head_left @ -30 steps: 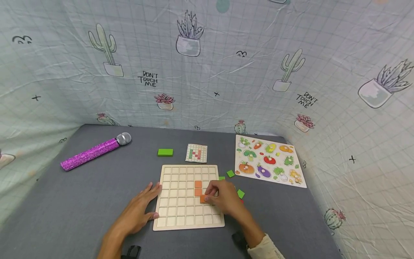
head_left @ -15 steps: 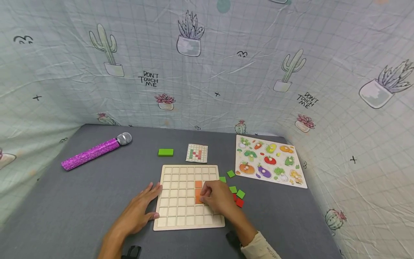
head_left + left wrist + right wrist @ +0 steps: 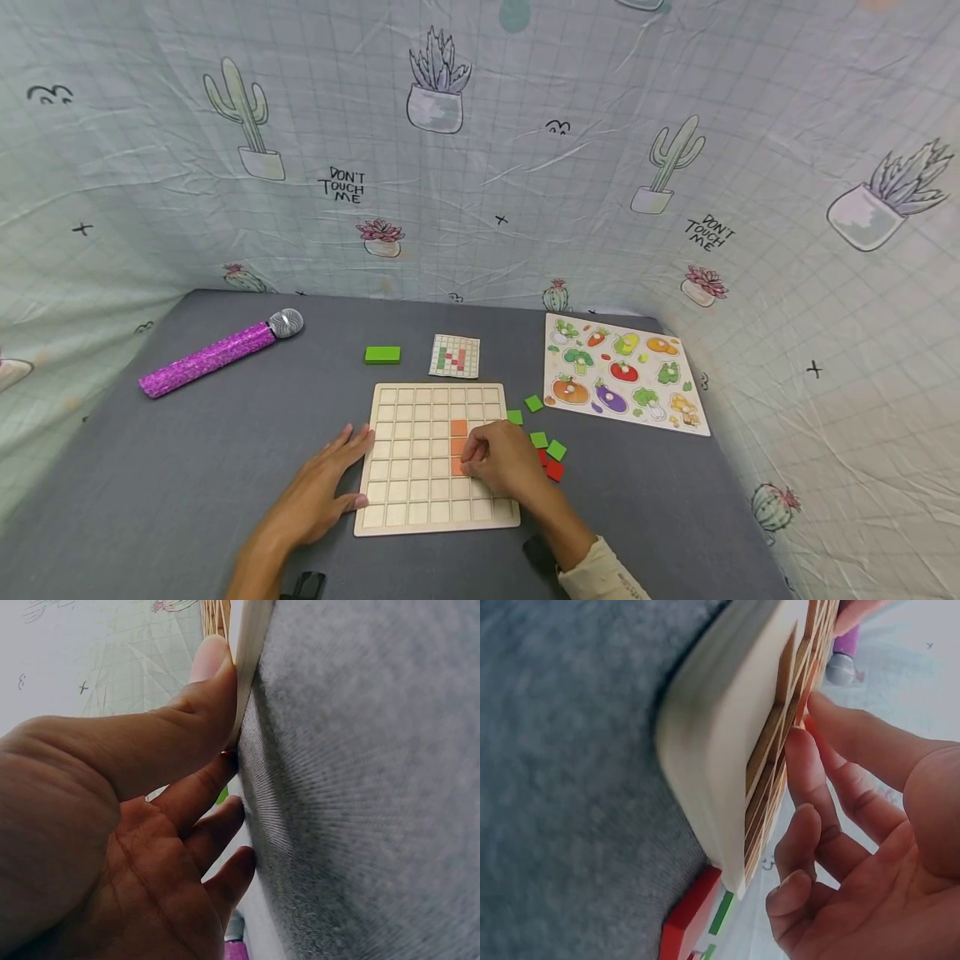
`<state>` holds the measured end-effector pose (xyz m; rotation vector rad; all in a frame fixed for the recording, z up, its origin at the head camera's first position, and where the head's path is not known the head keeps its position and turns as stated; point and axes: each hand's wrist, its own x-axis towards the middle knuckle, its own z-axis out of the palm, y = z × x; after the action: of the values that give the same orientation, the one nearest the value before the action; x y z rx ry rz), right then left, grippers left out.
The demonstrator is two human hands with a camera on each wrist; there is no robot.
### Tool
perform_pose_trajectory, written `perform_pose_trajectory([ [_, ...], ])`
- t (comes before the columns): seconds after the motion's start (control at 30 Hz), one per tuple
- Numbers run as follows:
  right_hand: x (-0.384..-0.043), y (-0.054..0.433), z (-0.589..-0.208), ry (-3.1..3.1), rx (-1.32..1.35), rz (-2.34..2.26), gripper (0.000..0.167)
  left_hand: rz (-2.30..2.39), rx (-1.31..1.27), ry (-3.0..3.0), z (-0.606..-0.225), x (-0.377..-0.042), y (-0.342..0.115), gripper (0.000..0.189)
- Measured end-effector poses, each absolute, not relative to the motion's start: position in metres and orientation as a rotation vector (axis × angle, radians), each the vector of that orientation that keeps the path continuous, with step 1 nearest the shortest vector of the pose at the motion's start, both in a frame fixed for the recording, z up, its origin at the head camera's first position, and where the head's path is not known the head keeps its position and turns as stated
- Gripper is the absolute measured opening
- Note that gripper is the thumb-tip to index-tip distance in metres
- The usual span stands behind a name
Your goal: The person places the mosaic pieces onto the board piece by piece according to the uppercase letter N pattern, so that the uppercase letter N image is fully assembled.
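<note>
A square wooden grid board (image 3: 405,450) lies on the table, with orange square tiles (image 3: 458,427) stacked in one column right of its middle. My right hand (image 3: 506,458) is over the board's right half, its thumb and fingertips pinching at the lowest orange tile (image 3: 457,467), which appears level in its cell. In the right wrist view, a sliver of orange shows between thumb and fingers (image 3: 806,769). My left hand (image 3: 318,487) rests at the board's left edge, fingers spread and thumb against the rim; the left wrist view shows this thumb (image 3: 214,667) along the board's side.
Green tiles (image 3: 557,450) and red tiles (image 3: 554,471) lie right of the board. Behind it are a small pattern card (image 3: 455,357) and a green block (image 3: 382,356). A vegetable puzzle board (image 3: 626,375) lies back right, a purple glittery microphone (image 3: 217,356) back left.
My right hand has brought the third orange tile left, from over the neighbouring cells into the column under the other two, then slightly lower. My left hand has stayed at the board's edge.
</note>
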<state>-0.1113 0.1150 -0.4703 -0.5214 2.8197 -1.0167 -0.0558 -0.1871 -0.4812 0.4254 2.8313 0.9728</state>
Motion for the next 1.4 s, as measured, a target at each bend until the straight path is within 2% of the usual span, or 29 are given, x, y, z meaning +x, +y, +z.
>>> perform_pose_trajectory([
  [0.3,-0.112,0.129,-0.469,2.709,-0.481,-1.171,0.016,0.976,0.414,2.810,-0.480,-0.056,-0.187,0.090],
  [1.0,-0.101,0.189,-0.466,2.726,-0.315,-1.224,0.025,0.952,0.387,2.801,-0.480,-0.058,-0.186,0.091],
  [1.4,-0.092,0.200,-0.469,2.713,-0.252,-1.110,0.031,0.936,0.371,2.792,-0.478,-0.057,-0.186,0.091],
])
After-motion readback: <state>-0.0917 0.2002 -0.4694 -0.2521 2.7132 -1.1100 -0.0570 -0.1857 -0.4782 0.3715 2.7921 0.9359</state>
